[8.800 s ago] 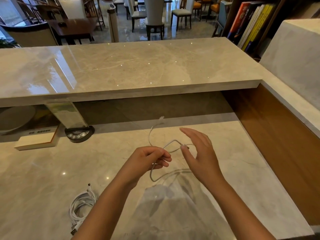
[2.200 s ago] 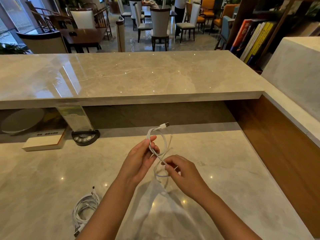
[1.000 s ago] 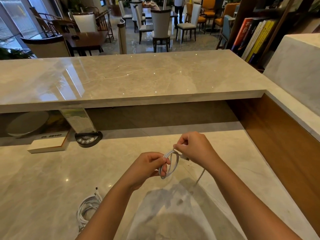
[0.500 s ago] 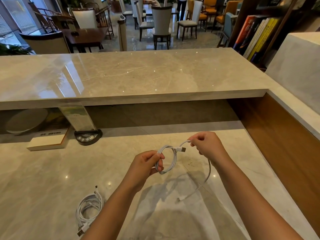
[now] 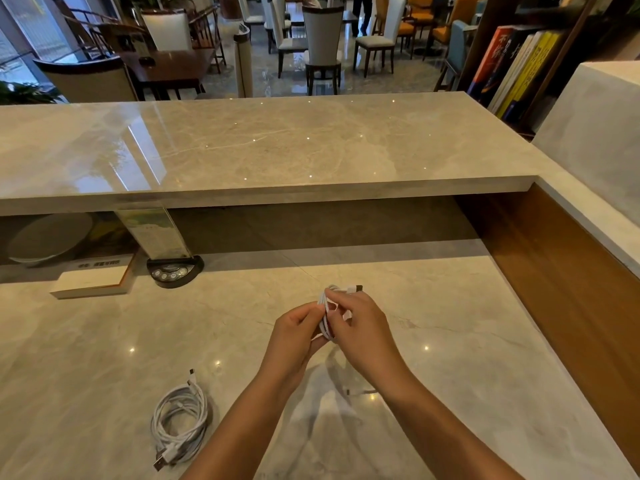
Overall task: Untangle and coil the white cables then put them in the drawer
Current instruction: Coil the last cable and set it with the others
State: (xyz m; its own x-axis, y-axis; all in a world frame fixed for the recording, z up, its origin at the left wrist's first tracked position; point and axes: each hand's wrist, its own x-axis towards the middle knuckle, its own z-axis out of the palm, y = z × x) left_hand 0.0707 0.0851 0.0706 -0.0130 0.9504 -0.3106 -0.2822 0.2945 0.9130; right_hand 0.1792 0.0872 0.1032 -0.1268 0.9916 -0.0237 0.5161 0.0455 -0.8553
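Head view: both hands pinch the white cable mid-coil above the tabletop; next, tuck its loose end.

Soft, warm indoor light, fairly bright. Small ceiling lights glint as dots on the glossy upper counter, which carries a pale window streak at left. Straight edges bow near the picture's borders.

Café lounge, marble counter, dining chairs, bookshelf
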